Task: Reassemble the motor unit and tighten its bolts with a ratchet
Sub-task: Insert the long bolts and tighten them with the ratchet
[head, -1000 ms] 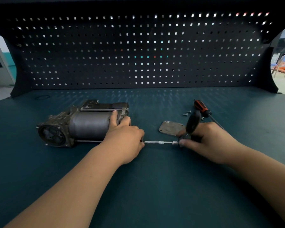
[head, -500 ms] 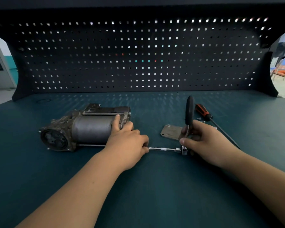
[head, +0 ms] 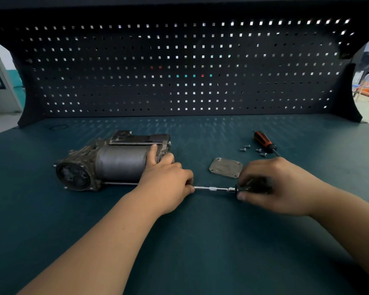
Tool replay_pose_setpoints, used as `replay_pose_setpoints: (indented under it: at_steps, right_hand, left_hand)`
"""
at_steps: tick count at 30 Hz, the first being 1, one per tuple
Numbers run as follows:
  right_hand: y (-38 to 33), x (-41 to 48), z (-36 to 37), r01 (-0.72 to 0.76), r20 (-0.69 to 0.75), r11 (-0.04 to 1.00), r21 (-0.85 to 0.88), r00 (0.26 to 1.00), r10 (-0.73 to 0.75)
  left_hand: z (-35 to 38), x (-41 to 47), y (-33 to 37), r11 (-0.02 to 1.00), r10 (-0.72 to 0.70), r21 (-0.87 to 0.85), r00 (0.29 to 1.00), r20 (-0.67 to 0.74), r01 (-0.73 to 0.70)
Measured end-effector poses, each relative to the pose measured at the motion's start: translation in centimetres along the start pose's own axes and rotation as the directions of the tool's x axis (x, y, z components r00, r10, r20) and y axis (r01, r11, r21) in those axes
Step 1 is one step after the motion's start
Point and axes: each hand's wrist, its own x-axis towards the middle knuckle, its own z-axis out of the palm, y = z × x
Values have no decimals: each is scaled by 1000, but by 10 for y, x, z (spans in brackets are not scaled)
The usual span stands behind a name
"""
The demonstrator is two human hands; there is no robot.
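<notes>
Motor unit (head: 115, 162) dull metal; ratchet (head: 213, 189) shiny chrome.

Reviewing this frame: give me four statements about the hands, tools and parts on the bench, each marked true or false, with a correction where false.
1. The right hand grips the ratchet. True.
2. The cover plate is bolted onto the motor unit. False: it lies loose on the table, just beyond the ratchet.
3. The left hand holds the screwdriver. False: the screwdriver lies on the table beyond the right hand, and the left hand holds the motor unit's end.
4. Loose screws lie beside the screwdriver. True.
</notes>
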Motion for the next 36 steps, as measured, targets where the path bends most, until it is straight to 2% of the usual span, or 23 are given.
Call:
replay_pose_setpoints:
  at_steps: [2,6,11,17,21,24,27,29,32,36]
  right_hand:
    - [1,1,0,-53,-8,998,28,999,53]
    - [10,2,4,-269,-11,954,131,962,273]
    - [11,10,15,-353,-118,890,288,909,399]
    - [8,23,28,-497,20,743,448,837,547]
    - [7,20,27,-453,-16,733,507,846,534]
    - [4,15,21,-379,-53,769,515,881,470]
    - [4,6,11,-345,-61,860,376,917,394]
    - [2,2,3,-312,-3,918,245,947,323]
    - [-2,0,-1,-184,61,967,179,983,175]
    - [3,2,0,-245,37,952,181,969,242]
  left_hand:
    - [0,0,0,1000,-2,-3,1000,1,2]
    - [-1,0,2,1000,-11,-6,1000,-10,10]
    - [-2,-2,4,999,-12,-30,999,-50,10]
    - [-2,-2,4,997,-31,-65,999,-37,29]
    - [-3,0,4,997,-33,-72,999,-11,32]
    - [-3,1,4,997,-35,-63,999,-3,34]
    - [-4,0,5,998,-37,-57,999,-12,36]
    - [-3,0,5,997,-44,-58,999,-17,43]
    - [-2,-1,6,998,-49,-53,998,-45,47]
    - [0,-1,6,998,-51,-43,996,-68,48]
